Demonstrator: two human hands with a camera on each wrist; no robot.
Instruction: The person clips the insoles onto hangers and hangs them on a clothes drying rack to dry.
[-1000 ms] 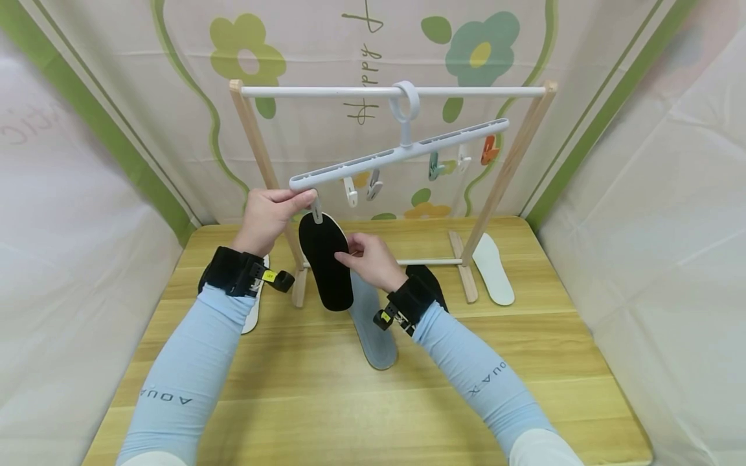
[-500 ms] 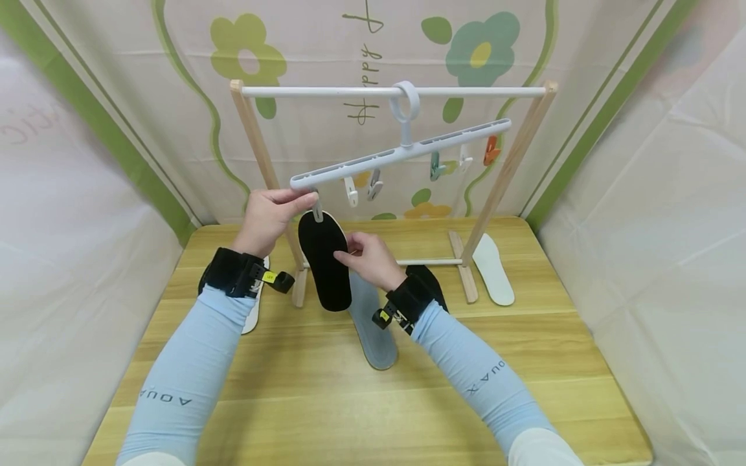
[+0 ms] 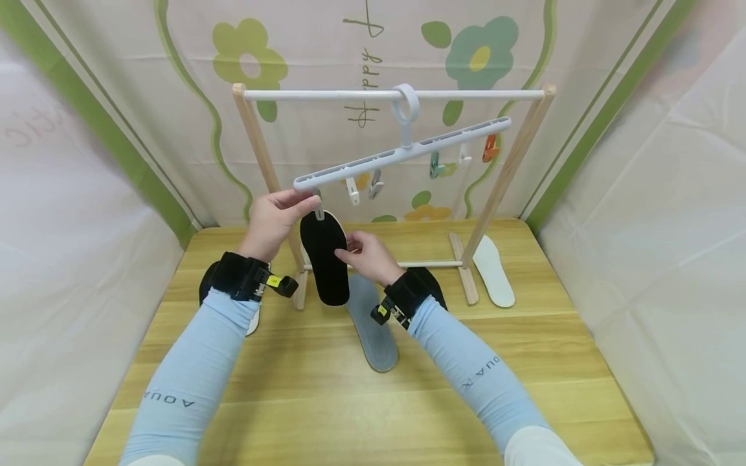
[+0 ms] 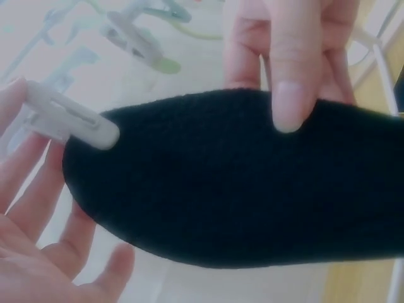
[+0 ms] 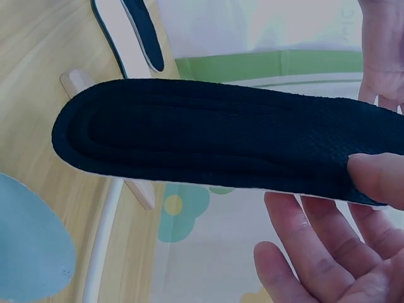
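The insole [image 3: 324,257] is black, flat and long with rounded ends; its face looks finely woven or felted, and a thin pale edge shows along its underside in the right wrist view. It hangs upright above the table [image 3: 361,401], its top end caught in a white clip [image 3: 318,208] under the low end of the tilted hanger [image 3: 402,154]. The left hand [image 3: 274,220] has its grip pinched narrow on that clip. The right hand [image 3: 368,257] pinches the insole's right edge between thumb and fingers [image 5: 379,177]. A grey insole [image 3: 373,327] lies flat just below.
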